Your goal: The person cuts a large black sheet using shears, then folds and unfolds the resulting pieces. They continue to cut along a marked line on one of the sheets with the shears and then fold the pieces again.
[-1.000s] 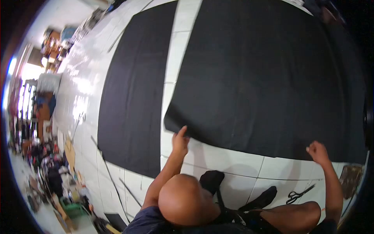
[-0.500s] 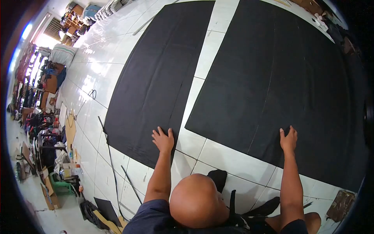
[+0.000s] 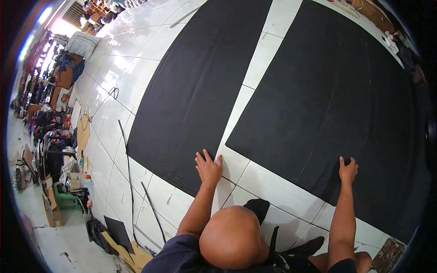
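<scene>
A long black sheet lies on the tiled floor to the left, and a wider black sheet with thin pale lines lies to the right. My left hand rests, fingers spread, at the near right corner of the left sheet, partly over the tiles. My right hand is on the near part of the wider sheet, thumb and fingers curled around a dark spot. Whatever is between them blends into the black material. A strip of white floor separates the sheets.
Thin dark strips lie on the tiles at my left. Tan cardboard and a green stool stand farther left by cluttered shelves. A worn brown block sits near right.
My left hand has slid right, from on top of the left sheet to its corner edge. My right hand keeps its curled pose on the wider sheet. The whole view has shifted slightly.
</scene>
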